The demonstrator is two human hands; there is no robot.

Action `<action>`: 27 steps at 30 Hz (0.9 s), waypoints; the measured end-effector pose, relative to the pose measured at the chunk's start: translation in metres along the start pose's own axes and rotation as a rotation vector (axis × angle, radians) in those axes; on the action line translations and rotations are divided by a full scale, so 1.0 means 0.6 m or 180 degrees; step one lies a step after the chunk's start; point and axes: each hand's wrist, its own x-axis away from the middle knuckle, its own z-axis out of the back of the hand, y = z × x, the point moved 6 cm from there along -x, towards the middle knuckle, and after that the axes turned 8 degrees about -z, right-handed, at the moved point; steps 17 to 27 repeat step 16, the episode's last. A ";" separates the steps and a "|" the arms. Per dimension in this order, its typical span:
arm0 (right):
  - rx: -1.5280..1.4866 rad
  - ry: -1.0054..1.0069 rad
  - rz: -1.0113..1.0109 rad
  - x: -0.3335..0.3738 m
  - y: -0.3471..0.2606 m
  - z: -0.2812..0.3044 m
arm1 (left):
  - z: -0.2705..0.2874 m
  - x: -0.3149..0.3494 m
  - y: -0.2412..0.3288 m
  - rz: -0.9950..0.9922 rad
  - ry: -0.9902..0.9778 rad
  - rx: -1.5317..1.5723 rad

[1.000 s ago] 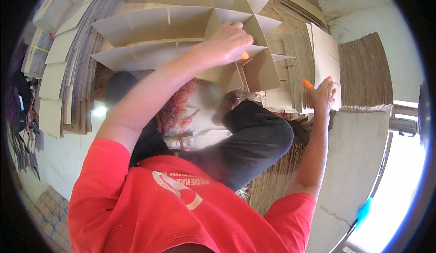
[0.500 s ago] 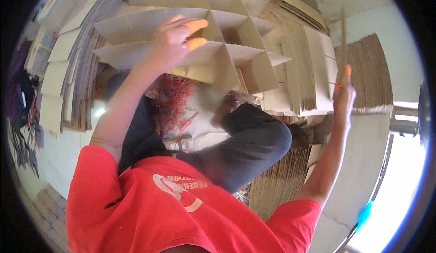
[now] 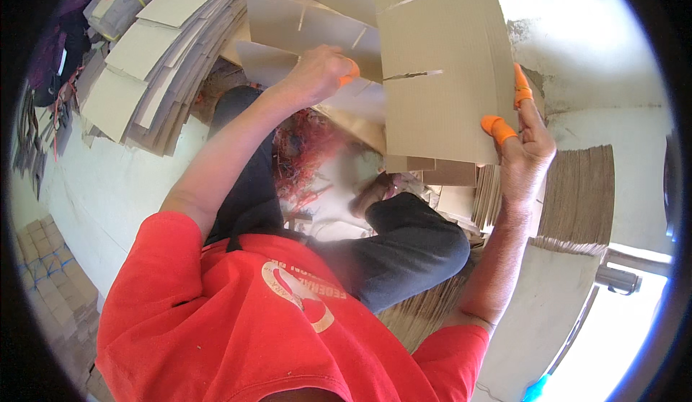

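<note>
A large slotted cardboard sheet (image 3: 443, 106) stands up in front of me, held at its right edge by my right hand (image 3: 526, 146), thumb on the near face and fingers behind. Orange covers wrap fingertips on both hands. My left hand (image 3: 317, 76) is closed at the upright cardboard divider strips (image 3: 310, 31), fingers curled against them; whatever is between the fingers is hidden. Short slits show along the strips' edges. The large sheet hides the right part of the divider strips.
A leaning stack of cardboard sheets (image 3: 144, 63) rises on the left. Another cardboard stack (image 3: 577, 196) stands by the right wall. Red stringy scraps (image 3: 306, 160) lie between my legs. Cardboard pieces (image 3: 425, 301) are piled beside my right knee. A bright opening (image 3: 620, 330) is at lower right.
My right hand has brought the cardboard sheet leftward from the far right, turning its broad face toward me over the divider strips. My left hand has moved right and down, its fingers now curled.
</note>
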 end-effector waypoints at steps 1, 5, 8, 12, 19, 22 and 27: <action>-0.0125 -0.0064 -0.0085 -0.004 -0.002 -0.013 | -0.002 0.000 -0.003 0.0102 0.0000 0.0026; -0.0003 -0.0127 -0.0359 -0.017 0.015 -0.047 | -0.011 0.004 -0.015 -0.0031 0.0178 -0.0022; 0.0249 -0.0102 -0.0078 -0.022 0.014 -0.063 | -0.011 -0.003 -0.012 0.0162 0.0013 -0.0017; 0.0120 -0.0281 -0.0259 -0.026 -0.021 -0.069 | -0.008 -0.006 -0.019 0.0384 -0.0186 -0.0098; 0.0506 -0.0377 -0.0271 -0.025 -0.034 -0.066 | -0.002 -0.010 -0.017 0.0556 -0.0245 -0.0006; 0.0506 -0.0377 -0.0271 -0.025 -0.034 -0.066 | -0.002 -0.010 -0.017 0.0556 -0.0245 -0.0006; 0.0506 -0.0377 -0.0271 -0.025 -0.034 -0.066 | -0.002 -0.010 -0.017 0.0556 -0.0245 -0.0006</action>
